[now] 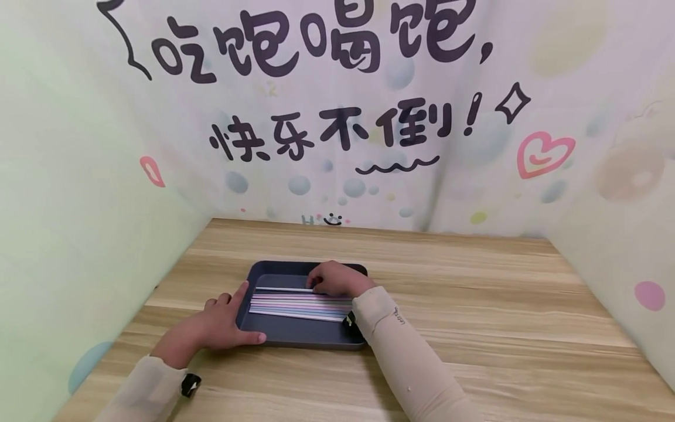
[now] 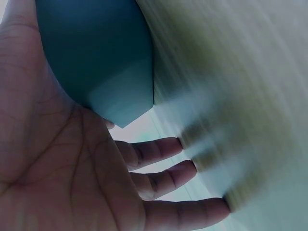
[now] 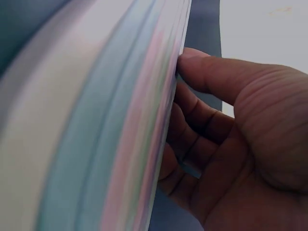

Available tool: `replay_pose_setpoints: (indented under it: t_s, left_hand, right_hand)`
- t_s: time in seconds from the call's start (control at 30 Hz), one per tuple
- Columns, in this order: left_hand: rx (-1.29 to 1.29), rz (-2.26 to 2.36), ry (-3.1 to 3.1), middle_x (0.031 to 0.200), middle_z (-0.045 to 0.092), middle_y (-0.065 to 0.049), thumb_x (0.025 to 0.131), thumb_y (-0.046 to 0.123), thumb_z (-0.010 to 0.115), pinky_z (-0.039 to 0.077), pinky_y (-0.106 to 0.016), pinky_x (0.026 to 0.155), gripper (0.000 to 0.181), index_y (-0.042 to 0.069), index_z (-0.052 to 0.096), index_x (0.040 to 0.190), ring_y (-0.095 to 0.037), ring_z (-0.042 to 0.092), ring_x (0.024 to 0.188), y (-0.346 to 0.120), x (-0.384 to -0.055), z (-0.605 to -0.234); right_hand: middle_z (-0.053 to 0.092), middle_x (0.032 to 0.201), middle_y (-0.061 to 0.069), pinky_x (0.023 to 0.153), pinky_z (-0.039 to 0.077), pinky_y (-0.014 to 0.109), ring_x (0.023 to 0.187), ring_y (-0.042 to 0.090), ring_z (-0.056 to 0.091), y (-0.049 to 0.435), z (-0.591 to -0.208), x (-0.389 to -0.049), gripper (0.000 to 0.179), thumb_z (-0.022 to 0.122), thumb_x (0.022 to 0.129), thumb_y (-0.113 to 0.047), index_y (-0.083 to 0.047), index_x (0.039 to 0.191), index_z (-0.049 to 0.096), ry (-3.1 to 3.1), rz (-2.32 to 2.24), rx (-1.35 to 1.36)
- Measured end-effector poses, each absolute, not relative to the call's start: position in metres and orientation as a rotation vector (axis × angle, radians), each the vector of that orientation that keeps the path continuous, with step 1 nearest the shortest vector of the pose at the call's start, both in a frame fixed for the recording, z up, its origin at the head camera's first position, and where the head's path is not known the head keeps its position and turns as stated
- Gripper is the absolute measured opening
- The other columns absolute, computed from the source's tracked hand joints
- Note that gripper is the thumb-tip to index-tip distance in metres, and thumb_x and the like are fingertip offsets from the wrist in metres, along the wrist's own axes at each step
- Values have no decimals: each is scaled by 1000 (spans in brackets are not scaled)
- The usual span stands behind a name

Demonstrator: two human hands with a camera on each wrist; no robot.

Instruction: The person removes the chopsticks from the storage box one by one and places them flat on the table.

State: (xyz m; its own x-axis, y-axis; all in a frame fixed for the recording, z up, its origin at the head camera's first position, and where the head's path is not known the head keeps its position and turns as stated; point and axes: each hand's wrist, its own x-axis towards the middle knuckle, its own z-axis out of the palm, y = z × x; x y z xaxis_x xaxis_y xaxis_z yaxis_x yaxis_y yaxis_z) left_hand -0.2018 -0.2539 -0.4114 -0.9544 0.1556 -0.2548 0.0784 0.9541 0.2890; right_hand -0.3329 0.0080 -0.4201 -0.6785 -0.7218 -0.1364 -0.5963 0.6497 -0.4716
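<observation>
- Bench (image 1: pixel 501 316): light wood grain; carries dark rect. tray (image 1: pixel 303 334), rounded corners, left of bench centre.
- Pastel sticks (image 1: pixel 295 302): thin, lying lengthwise in tray, side by side approx. mid-depth; white, pink, blue, purple seen, plus some green in R. wrist view.
- White stick (image 1: pixel 285 289): same tray, set a little apart on far side of bundle, running in under R. hand.
- L. hand (image 1: pixel 224 325): spread wide, fingers near straight, at tray's left end; index along left wall, thumb on near rim, corner betw. them. Braces tray w/o closing round it.
- R. hand (image 1: pixel 337 278): over tray's far right part, fingers bent, thumb & fingertips at white stick. Tips partly hidden; can't tell if pinched or just touched.
- Beige sleeves (image 1: pixel 406 363) on both arms; small black device (image 1: pixel 191 385) at L. cuff, another under R. wrist.
- Behind: pale backdrop (image 1: pixel 295 199) w/ black Chinese lettering, pink heart (image 1: pixel 522 158) at right.
</observation>
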Motion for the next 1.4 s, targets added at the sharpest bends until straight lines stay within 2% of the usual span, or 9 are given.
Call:
replay_pose_setpoints:
  t_s: [0.37, 0.7, 0.87, 0.97, 1.27, 1.4]
  left_hand:
    - [165, 402, 2832, 137, 37, -39, 72, 73, 72, 40, -66, 92, 129, -2, 10, 156, -58, 37, 121, -254, -201, -412]
    - [164, 417, 2818, 137, 36, -39, 71, 77, 69, 39, -66, 94, 130, -1, 10, 157, -57, 36, 122, -255, -201, -414]
    - [165, 413, 2814, 139, 35, -39, 70, 81, 66, 39, -65, 95, 132, 0, 9, 157, -57, 36, 123, -256, -201, -416]
    - [181, 416, 2820, 136, 37, -39, 72, 77, 69, 40, -66, 92, 130, -2, 10, 157, -57, 37, 121, -256, -202, -415]
    - [198, 409, 2843, 134, 40, -38, 73, 75, 70, 41, -65, 92, 128, -3, 10, 156, -55, 40, 119, -256, -201, -416]
    - [197, 412, 2845, 134, 40, -38, 73, 74, 70, 41, -64, 92, 128, -3, 10, 156, -55, 40, 119, -256, -200, -414]
  right_hand:
    - [61, 82, -4, 70, 44, 26, 72, 11, 52, 5, -424, -333, 16, 66, 95, -8, -15, 106, 75, 2568, -576, -1020]
    - [59, 85, -5, 72, 43, 27, 76, 12, 52, 4, -422, -332, 16, 62, 97, -6, -16, 103, 73, 2566, -497, -1072]
    - [55, 81, -3, 71, 42, 27, 74, 12, 51, 5, -417, -330, 16, 59, 98, -6, -14, 104, 71, 2535, -494, -1070]
    - [53, 79, -2, 69, 42, 27, 72, 12, 50, 5, -412, -330, 17, 56, 99, -5, -12, 105, 70, 2522, -475, -1092]
    - [57, 88, -3, 75, 44, 28, 82, 13, 53, 6, -391, -330, 17, 56, 99, -3, -10, 107, 68, 2502, -467, -1181]
    - [63, 98, -4, 77, 46, 27, 87, 12, 55, 6, -380, -328, 22, 56, 99, -2, -12, 113, 70, 2489, -495, -1170]
